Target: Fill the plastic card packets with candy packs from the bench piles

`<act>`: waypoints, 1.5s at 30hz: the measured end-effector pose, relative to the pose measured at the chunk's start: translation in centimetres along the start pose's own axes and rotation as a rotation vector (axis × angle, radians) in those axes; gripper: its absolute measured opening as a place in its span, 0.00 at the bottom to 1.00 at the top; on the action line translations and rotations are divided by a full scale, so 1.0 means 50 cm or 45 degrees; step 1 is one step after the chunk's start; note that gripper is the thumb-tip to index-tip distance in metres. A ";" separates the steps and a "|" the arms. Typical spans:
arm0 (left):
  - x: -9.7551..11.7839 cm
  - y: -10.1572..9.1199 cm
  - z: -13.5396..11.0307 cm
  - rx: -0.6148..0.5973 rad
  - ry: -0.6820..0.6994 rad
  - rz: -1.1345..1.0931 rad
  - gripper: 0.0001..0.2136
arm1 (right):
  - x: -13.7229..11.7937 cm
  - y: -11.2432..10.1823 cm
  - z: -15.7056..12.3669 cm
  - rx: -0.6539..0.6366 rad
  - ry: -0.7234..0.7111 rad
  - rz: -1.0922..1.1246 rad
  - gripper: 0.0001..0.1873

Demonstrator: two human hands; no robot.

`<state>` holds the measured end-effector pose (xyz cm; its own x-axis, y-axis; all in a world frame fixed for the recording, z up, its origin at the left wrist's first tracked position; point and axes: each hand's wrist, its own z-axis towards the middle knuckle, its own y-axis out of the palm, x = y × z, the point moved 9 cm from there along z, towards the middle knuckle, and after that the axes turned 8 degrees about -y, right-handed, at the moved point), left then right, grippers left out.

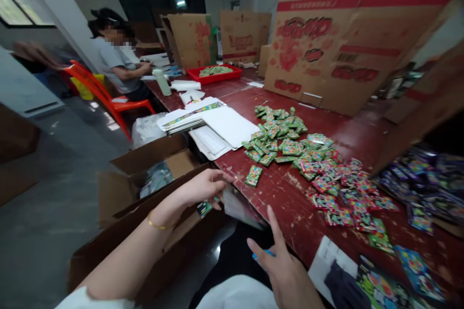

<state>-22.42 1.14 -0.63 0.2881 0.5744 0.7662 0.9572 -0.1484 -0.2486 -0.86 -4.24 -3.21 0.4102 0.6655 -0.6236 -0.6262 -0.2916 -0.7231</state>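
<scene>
My left hand point(203, 186) reaches to the near left edge of the dark red table point(290, 198), its fingers curled round a small green packet and a clear plastic bag point(239, 207) that hangs below the edge. My right hand point(282, 263) hovers low in front of me with fingers spread, a thin blue object tucked against the palm. A single green packet point(253, 175) lies on the table just right of my left hand. Further right spread a pile of green packets point(279, 137) and a pile of pink-red packets point(344, 188).
Open cardboard boxes point(152, 178) stand on the floor at my left. White paper stacks point(221, 128) lie on the table. A large cardboard box point(348, 34) rises behind the piles, purple packets point(424, 183) lie at right. A seated person point(121, 60) works at the far end near a red tray point(213, 73).
</scene>
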 end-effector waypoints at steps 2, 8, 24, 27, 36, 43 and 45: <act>0.031 0.035 -0.020 -0.101 -0.013 -0.105 0.17 | 0.009 -0.002 0.015 0.045 0.113 -0.057 0.26; 0.108 0.109 -0.034 -0.325 0.053 -0.339 0.18 | 0.026 -0.056 0.012 0.337 0.068 0.243 0.19; 0.181 0.384 0.024 -0.008 0.815 0.374 0.15 | 0.196 -0.264 -0.207 1.169 0.650 1.099 0.22; 0.190 0.428 0.016 -0.183 0.804 0.479 0.15 | 0.185 -0.424 -0.295 1.737 0.564 0.576 0.16; 0.165 0.488 0.027 -0.407 0.686 0.467 0.19 | 0.198 -0.474 -0.235 1.158 0.323 0.221 0.06; 0.167 0.506 0.033 -0.487 0.620 0.421 0.20 | 0.176 -0.484 -0.241 1.219 0.337 0.064 0.04; 0.176 0.513 0.028 -0.481 0.676 0.445 0.19 | 0.187 -0.461 -0.226 1.045 0.362 0.184 0.05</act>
<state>4.64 3.53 -1.11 0.4613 -0.0095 0.8872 0.7244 -0.5734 -0.3828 24.91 0.93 4.28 0.3708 0.4323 -0.8219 -0.9189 0.2988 -0.2575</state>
